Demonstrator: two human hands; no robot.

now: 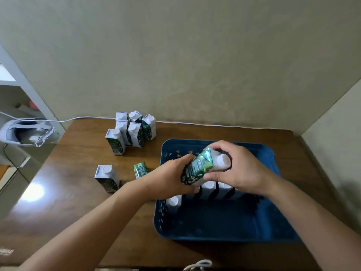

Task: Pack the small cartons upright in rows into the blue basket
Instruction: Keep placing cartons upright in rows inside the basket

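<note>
Packing under way, judged early to middle. Blue plastic basket (269, 153) sits on the brown wooden table (78, 173) and already holds at least three white-capped cartons (208, 185) standing upright in a row, partly hidden under the hands, with much floor bare in front. Both hands share one green-and-white small carton (199, 167), tilted on its side above the basket: left hand (172, 175) grips its base end, right hand (240, 169) wraps the capped top. Still outside: a cluster of six upright cartons (132, 130) near the wall, one lone upright carton (106, 178), and another carton (140, 169) just beside the left wrist.
</note>
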